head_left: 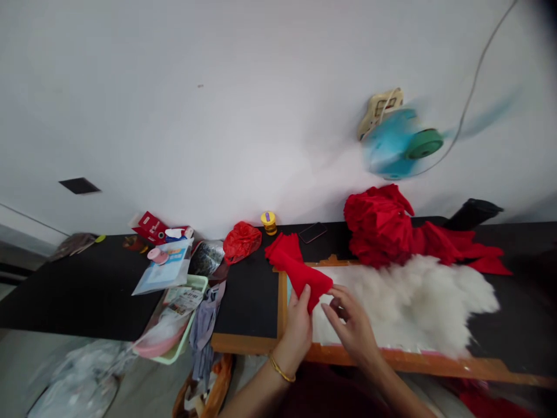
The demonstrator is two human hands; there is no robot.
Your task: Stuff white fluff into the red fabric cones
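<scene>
My left hand (300, 316) is closed on the lower edge of a red cloth piece (307, 277), thumb on top. The cloth is held above the black table and widens toward my right hand (350, 319). That hand has thumb and index finger apart, with the index fingertip by the cloth's right edge. Whether it touches the cloth, I cannot tell. More red cloth (285, 247) lies just behind, partly overlapped by the held piece. Fluffy white stuffing (426, 307) is heaped on a white sheet to the right of my hands.
A large red cloth pile (378, 226) sits at the back right, below a spinning blue fan (391, 145). A phone (313, 232), a yellow-lidded jar (268, 222) and a red plastic bag (242, 241) line the wall. At left, a green basket (198, 283) overhangs the table edge.
</scene>
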